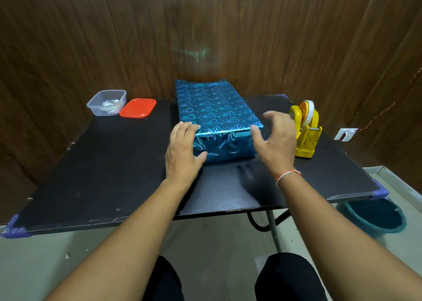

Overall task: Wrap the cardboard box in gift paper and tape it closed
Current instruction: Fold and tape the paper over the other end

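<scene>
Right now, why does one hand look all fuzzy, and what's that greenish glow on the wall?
In the head view, the right hand is smeared by motion blur, while the left hand on the wrapped box looks sharp; the shiny gift paper throws a pale green reflection onto the wooden wall; the wide lens bends the table edges.
</scene>
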